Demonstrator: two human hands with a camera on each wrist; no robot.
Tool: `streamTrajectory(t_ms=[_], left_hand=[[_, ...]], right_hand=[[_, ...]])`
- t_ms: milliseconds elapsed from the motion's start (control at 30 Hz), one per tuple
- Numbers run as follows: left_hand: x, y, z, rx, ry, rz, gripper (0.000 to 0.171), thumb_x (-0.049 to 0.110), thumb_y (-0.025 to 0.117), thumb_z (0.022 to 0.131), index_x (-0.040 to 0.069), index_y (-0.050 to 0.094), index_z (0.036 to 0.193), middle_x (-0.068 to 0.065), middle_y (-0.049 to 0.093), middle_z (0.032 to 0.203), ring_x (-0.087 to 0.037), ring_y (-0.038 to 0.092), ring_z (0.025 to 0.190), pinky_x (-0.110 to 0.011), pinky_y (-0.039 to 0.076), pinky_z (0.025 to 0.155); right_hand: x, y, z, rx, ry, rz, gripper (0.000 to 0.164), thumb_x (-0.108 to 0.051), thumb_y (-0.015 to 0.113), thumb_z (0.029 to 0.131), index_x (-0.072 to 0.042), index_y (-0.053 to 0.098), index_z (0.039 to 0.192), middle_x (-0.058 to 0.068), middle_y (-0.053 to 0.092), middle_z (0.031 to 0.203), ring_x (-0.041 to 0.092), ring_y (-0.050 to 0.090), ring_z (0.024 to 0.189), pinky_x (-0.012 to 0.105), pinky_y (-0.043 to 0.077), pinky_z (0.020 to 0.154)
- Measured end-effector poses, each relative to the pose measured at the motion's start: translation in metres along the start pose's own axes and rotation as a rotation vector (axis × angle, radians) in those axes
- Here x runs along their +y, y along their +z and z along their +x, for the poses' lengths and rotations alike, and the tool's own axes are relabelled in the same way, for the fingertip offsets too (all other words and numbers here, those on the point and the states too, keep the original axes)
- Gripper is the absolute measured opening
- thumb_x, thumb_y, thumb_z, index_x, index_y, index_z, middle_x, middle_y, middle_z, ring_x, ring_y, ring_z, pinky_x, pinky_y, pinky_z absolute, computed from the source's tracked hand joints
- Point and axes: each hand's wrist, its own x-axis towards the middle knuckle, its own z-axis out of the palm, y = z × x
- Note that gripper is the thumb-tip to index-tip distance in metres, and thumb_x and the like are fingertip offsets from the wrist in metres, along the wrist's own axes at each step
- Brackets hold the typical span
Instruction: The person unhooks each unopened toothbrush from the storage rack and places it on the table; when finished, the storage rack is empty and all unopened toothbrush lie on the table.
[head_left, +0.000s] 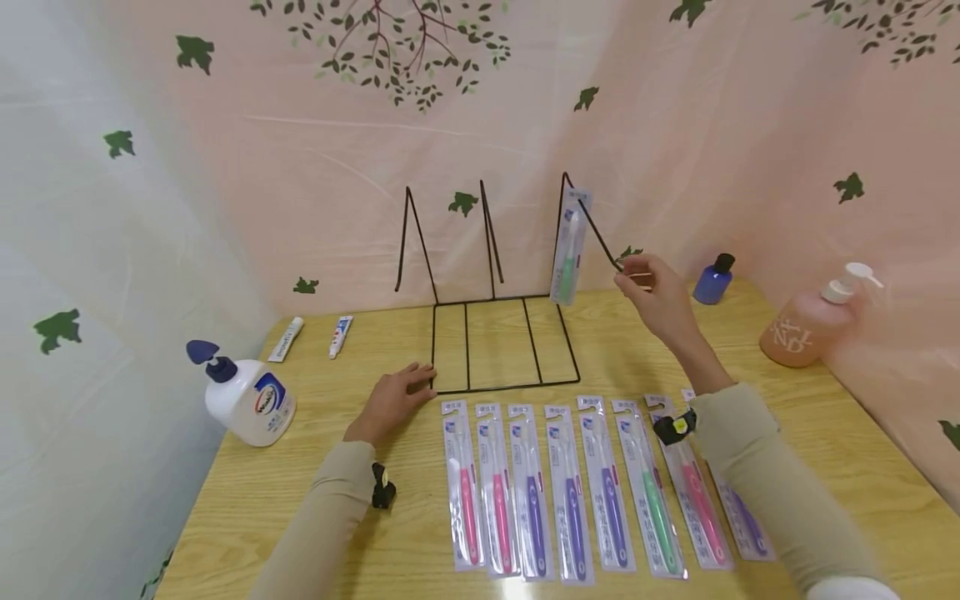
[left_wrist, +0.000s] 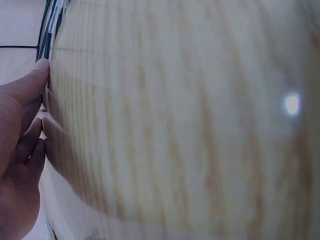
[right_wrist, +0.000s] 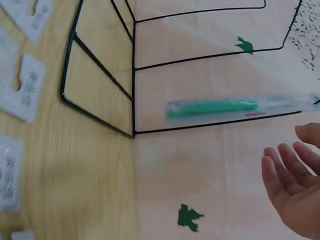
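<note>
A black wire display rack (head_left: 506,388) stands against the cloth backdrop, with three tall hooked arms. My left hand (head_left: 393,400) rests at its front left corner, the fingertips against the wire with the fingers fairly straight. From the right arm hangs a packaged green toothbrush (head_left: 567,250), slid back close to the upright; it shows in the right wrist view too. My right hand (head_left: 656,296) is at the tip of that arm, its fingers loosely bent and off the toothbrush. Several packaged toothbrushes (head_left: 534,500) in pink, purple and green lie in a row before the rack.
On the left stand a white pump bottle (head_left: 255,404) with a blue top and two toothpaste tubes (head_left: 287,339). At the right are a small blue bottle (head_left: 712,282) and a peach pump bottle (head_left: 806,325). My right forearm hangs over the row's right end.
</note>
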Motion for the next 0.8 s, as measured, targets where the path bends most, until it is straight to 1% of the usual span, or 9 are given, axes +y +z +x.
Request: streamTrajectory(t_ms=[133,200,333,433,500,600,700,800], left_hand=[[0.001,0.001,0.0,-0.001,-0.003,-0.005,0.047,0.033,0.061,0.094,0.017,0.054,0.137,0.001,0.045,0.147,-0.025,0.031,0.143,-0.049,0.026,0.116],[0.001,0.002,0.0,-0.004,-0.005,-0.009,0.047,0.033,0.061,0.094,0.017,0.054,0.137,0.001,0.045,0.147,-0.026,0.031,0.143,-0.049,0.026,0.116],[0.003,0.002,0.0,-0.012,-0.003,-0.004,0.047,0.033,0.061,0.094,0.017,0.054,0.137,0.001,0.045,0.148,-0.026,0.031,0.143,-0.049,0.026,0.117],[0.003,0.001,0.0,-0.011,-0.002,0.0,0.047,0.033,0.061,0.094,0.016,0.053,0.137,0.001,0.045,0.148,-0.026,0.031,0.143,-0.049,0.026,0.117],[0.004,0.001,-0.001,-0.012,0.0,0.0,0.047,0.033,0.06,0.094,0.016,0.053,0.137,0.0,0.045,0.148,-0.027,0.031,0.143,-0.05,0.026,0.116],[0.005,0.0,-0.001,-0.012,-0.002,0.0,0.047,0.033,0.06,0.094,0.016,0.053,0.137,0.0,0.044,0.148,-0.028,0.031,0.142,-0.05,0.026,0.116],[0.005,-0.001,-0.001,-0.011,-0.002,-0.004,0.047,0.032,0.061,0.094,0.016,0.053,0.137,-0.001,0.044,0.148,-0.028,0.031,0.143,-0.051,0.026,0.116],[0.004,-0.002,-0.002,-0.004,-0.005,-0.01,0.047,0.032,0.061,0.094,0.016,0.053,0.137,0.0,0.044,0.148,-0.027,0.031,0.143,-0.05,0.026,0.116]], right_hand=[[-0.004,0.02,0.023,0.027,-0.015,0.089,0.041,-0.034,0.058,0.096,-0.008,0.054,0.128,0.011,0.06,0.12,0.021,0.058,0.11,0.035,0.049,0.093],[-0.006,0.028,0.032,0.031,-0.015,0.136,0.04,-0.03,0.058,0.096,-0.008,0.054,0.129,0.012,0.06,0.122,0.024,0.057,0.113,0.041,0.048,0.097],[-0.009,0.04,0.047,0.036,0.0,0.184,0.038,-0.026,0.058,0.096,-0.006,0.054,0.129,0.014,0.058,0.126,0.026,0.057,0.116,0.041,0.048,0.099],[-0.01,0.045,0.053,0.046,-0.004,0.217,0.034,-0.023,0.058,0.096,-0.004,0.056,0.124,0.014,0.059,0.12,0.022,0.061,0.107,0.035,0.053,0.093],[-0.014,0.045,0.051,0.047,-0.02,0.248,0.03,-0.018,0.056,0.097,0.0,0.056,0.121,0.015,0.06,0.114,0.022,0.063,0.098,0.032,0.055,0.088],[-0.026,0.04,0.041,0.032,-0.036,0.324,0.027,-0.01,0.054,0.097,0.003,0.055,0.121,0.015,0.06,0.106,0.023,0.064,0.087,0.033,0.058,0.082],[-0.035,0.033,0.028,0.02,-0.056,0.337,0.029,-0.007,0.053,0.097,0.004,0.054,0.124,0.013,0.062,0.099,0.021,0.064,0.082,0.034,0.059,0.078],[-0.034,0.027,0.019,0.007,-0.074,0.339,0.03,-0.007,0.055,0.096,0.003,0.053,0.125,0.008,0.064,0.094,0.016,0.064,0.078,0.029,0.059,0.072]])
